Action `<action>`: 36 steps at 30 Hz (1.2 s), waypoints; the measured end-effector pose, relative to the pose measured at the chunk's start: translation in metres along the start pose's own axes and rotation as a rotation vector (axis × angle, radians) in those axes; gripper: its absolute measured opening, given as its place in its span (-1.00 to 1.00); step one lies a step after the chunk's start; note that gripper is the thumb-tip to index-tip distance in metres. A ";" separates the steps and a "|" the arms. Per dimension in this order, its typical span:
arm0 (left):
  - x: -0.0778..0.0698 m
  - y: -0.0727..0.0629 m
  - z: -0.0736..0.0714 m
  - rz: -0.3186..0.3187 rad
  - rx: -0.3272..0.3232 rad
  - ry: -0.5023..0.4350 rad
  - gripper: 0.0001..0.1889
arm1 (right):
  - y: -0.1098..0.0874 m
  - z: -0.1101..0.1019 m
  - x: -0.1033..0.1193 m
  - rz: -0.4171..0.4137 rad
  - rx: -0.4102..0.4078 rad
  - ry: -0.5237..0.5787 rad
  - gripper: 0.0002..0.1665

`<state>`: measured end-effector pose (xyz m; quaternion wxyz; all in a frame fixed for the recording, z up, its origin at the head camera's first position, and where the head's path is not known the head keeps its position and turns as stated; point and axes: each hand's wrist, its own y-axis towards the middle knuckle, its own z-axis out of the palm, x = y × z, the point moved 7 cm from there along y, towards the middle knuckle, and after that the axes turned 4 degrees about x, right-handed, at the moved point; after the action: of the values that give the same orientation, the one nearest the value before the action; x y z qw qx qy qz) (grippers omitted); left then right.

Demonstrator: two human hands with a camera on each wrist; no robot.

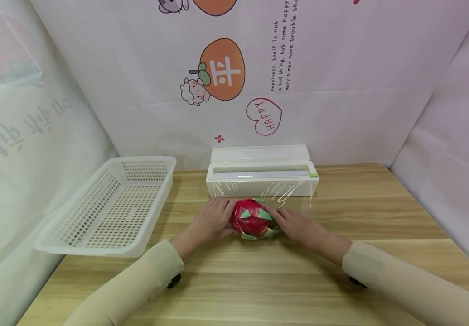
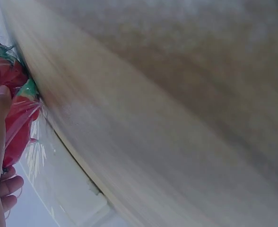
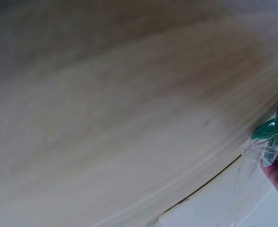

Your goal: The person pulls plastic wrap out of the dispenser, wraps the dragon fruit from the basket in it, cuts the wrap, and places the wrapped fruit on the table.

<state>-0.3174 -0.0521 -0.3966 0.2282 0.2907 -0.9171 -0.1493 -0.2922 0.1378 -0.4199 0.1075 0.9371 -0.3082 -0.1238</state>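
Note:
A red dragon fruit with green scales lies between the two hands in the head view, partly covered by clear plastic wrap. The wrap stretches from the fruit back to a white wrap dispenser box, whose lid stands raised. On the fruit's left end my left hand grips it, fingers over the far side and thumb nearer. My right hand holds the fruit's right, leafy end. In the left wrist view the wrap clings to the dragon fruit; in the right wrist view, fingers pinch wrap by the green tips.
A white perforated plastic basket stands on the left of the wooden table. Behind the dispenser hangs a white printed cloth, with more cloth at both sides.

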 end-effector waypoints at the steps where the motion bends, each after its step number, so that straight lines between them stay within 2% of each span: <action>1: 0.000 0.000 0.000 0.003 -0.006 0.000 -0.17 | 0.000 0.000 0.000 -0.004 -0.002 0.005 -0.12; 10: 0.002 -0.002 -0.002 0.024 -0.033 -0.019 -0.11 | -0.003 0.002 -0.005 -0.003 0.019 0.065 -0.06; 17: 0.003 -0.001 -0.004 0.008 -0.009 -0.043 -0.12 | -0.006 -0.004 -0.007 -0.018 -0.001 0.068 -0.03; 23: 0.004 -0.001 -0.004 0.013 -0.023 -0.054 -0.14 | -0.005 -0.008 -0.008 -0.025 -0.016 0.096 -0.11; 30: 0.006 0.000 -0.003 -0.016 0.034 -0.103 -0.19 | -0.006 -0.006 -0.014 0.018 0.030 0.210 -0.17; 36: 0.008 0.000 -0.004 -0.036 0.075 -0.123 -0.20 | -0.007 -0.006 -0.016 0.027 0.040 0.253 -0.17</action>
<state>-0.3210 -0.0572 -0.3906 0.1576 0.3060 -0.9289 -0.1364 -0.2992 0.1536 -0.4136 0.1287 0.9430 -0.3070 0.0032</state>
